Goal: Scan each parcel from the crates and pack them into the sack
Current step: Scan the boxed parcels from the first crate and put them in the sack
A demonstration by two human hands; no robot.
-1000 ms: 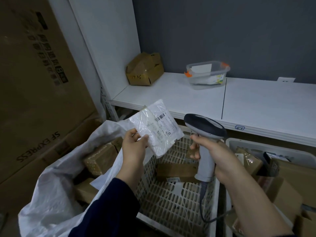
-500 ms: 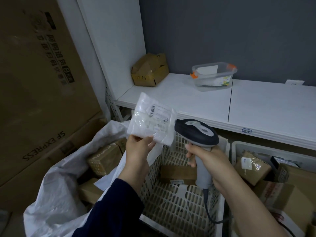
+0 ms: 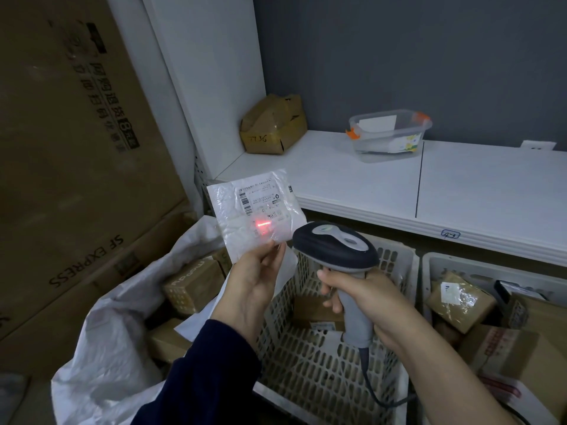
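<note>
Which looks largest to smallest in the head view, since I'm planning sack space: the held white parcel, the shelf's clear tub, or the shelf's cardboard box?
1. white parcel, though it is nearest the camera, which inflates it.
2-3. clear tub and cardboard box: they look about alike, so left unranked.

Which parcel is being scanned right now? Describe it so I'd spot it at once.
Find the long white shelf; in front of its left end, above the white woven sack, the left hand pinches a flat white plastic mailer bag. Unlike the brown cardboard parcels nearby, it is thin and glossy, with a printed label and a red light spot.
</note>
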